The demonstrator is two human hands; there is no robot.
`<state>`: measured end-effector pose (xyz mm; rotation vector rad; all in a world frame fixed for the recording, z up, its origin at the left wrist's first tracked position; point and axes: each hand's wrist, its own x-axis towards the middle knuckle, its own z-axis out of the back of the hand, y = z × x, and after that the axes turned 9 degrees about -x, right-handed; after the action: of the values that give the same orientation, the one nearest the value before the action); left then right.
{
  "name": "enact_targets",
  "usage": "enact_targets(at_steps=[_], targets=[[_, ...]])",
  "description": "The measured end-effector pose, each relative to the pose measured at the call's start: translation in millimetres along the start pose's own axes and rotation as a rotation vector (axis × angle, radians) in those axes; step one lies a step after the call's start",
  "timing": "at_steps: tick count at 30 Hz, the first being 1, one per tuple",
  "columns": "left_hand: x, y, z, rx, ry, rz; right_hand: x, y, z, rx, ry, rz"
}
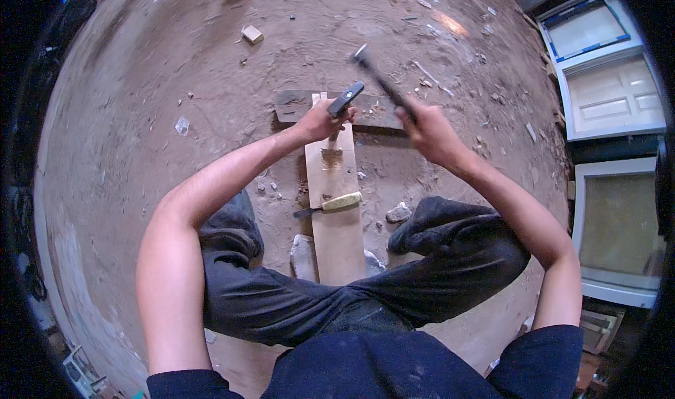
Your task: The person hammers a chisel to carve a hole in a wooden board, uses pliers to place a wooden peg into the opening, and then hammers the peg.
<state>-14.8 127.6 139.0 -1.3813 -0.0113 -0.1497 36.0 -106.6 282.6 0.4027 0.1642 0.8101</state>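
Note:
A pale wooden board point(336, 241) stretches away from me between my legs, with a rough brown patch cut into its face. Near its far end my left hand point(325, 121) is closed around a hammer-like tool point(346, 99) with a dark metal head on top; a short wooden length shows below the fingers. My right hand point(430, 133) grips the dark handle of a hammer point(380, 79), raised to the right of the board, its head up and to the left. Across the board lies a chisel-like tool point(342, 202) with a pale yellow handle and a dark blade.
A dark plank point(292, 106) lies crosswise under the board's far end. Stones point(399, 213) sit near my feet and beside the board's near end. A small wood block point(252, 35) lies farther off on the dirt floor. White framed panels point(610, 107) stand along the right.

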Motion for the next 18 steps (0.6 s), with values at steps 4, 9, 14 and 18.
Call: enact_targets(at_steps=[4, 9, 14, 18], targets=[[-1, -5, -5, 0.061, 0.094, -0.039, 0, 3, -3, -0.112, 0.174, 0.009], [-6, -14, -13, 0.039, 0.165, -0.013, -2, 13, 11, 0.159, -0.16, 0.056], [-14, -13, -15, -0.082, 0.088, -0.141, -8, 9, 9, 0.232, -0.209, 0.106], [-15, -13, -16, -0.13, 0.042, -0.071, -8, 2, 7, 0.15, -0.171, 0.119]])
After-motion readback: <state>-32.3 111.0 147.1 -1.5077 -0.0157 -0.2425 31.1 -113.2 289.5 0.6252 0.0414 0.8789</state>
